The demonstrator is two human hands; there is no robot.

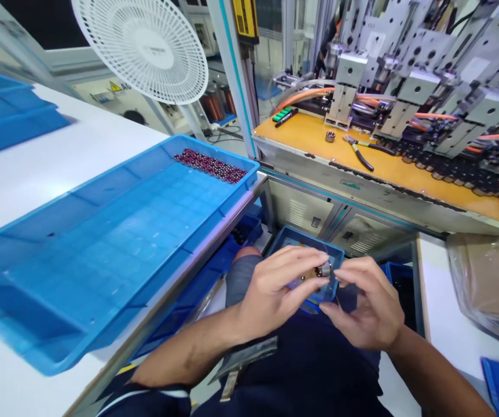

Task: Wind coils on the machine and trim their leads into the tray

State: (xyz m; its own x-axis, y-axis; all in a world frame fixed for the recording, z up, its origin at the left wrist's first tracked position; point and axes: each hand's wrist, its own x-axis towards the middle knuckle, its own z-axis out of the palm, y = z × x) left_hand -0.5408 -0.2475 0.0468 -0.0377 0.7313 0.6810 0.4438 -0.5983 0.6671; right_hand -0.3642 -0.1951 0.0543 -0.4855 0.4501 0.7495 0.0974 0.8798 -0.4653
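Note:
My left hand (278,284) grips a small round metal part (325,269) between its thumb and fingers. The part has a silvery rim, with dark and coppery bits towards the palm. A fine wire seems to rise beside it. My right hand (366,301) is just to the right, its fingers bent and its thumb apart from the index finger. Nothing can be made out between them. Both hands are above a small blue bin (290,234) at my lap, whose contents are mostly hidden by the hands.
A long blue tray (136,214) on the left table holds rows of small dark-red parts (210,165) at its far end. A white fan (151,49) stands behind. Pliers (360,155) and several dark parts lie on the machine's orange bench (305,142). A plastic-wrapped box (488,272) sits right.

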